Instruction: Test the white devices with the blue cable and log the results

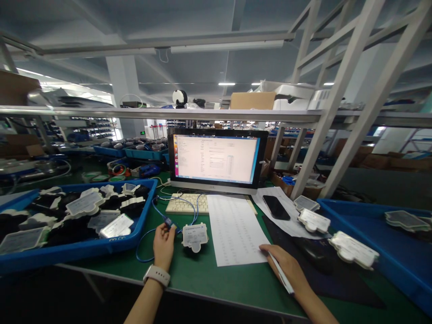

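Note:
My left hand, with a white watch on the wrist, is closed on a small blue connector at the end of a blue cable. Just right of it a white device lies on the green table. My right hand grips a white pen, its tip resting at the lower right edge of a printed sheet. Behind the sheet sit a beige keyboard and a lit monitor.
A blue tray on the left holds several white and black devices. Another blue tray stands right, with three white devices on a black mat beside it. A black phone lies on paper. Slanted white frame struts rise at the right.

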### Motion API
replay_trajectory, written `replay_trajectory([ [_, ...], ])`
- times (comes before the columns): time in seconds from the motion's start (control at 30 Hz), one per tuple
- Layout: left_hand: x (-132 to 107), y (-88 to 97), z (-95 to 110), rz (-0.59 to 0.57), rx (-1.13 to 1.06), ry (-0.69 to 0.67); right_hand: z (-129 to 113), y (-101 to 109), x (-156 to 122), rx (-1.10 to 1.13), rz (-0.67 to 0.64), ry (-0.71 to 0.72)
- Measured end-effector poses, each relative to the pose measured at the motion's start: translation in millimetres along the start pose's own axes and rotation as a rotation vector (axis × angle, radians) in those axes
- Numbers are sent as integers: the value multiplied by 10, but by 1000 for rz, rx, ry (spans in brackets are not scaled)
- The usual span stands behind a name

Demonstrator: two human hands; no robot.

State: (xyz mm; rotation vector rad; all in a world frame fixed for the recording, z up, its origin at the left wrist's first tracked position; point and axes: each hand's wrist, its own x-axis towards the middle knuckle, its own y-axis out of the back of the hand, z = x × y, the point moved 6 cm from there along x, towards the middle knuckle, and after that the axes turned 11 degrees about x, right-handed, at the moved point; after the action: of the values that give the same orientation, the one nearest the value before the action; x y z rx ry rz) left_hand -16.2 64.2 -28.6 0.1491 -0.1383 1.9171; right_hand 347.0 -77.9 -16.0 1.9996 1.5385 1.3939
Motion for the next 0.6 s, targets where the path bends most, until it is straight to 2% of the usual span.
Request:
replay_trajectory([
  [0.2, -2, -13, 19, 6, -6, -7, -5, 44, -1, 84, 72, -111],
  [0.37, -3, -17, 23, 10, -1, -19, -133, 107, 70, 267, 208, -200],
  [0.5, 2, -13, 15, 13, 12, -31, -165, -48, 168, 527, 230, -340],
  [0.6, 10, -14, 11, 11, 21, -39, -137, -215, 187, 625, 217, -430],
])
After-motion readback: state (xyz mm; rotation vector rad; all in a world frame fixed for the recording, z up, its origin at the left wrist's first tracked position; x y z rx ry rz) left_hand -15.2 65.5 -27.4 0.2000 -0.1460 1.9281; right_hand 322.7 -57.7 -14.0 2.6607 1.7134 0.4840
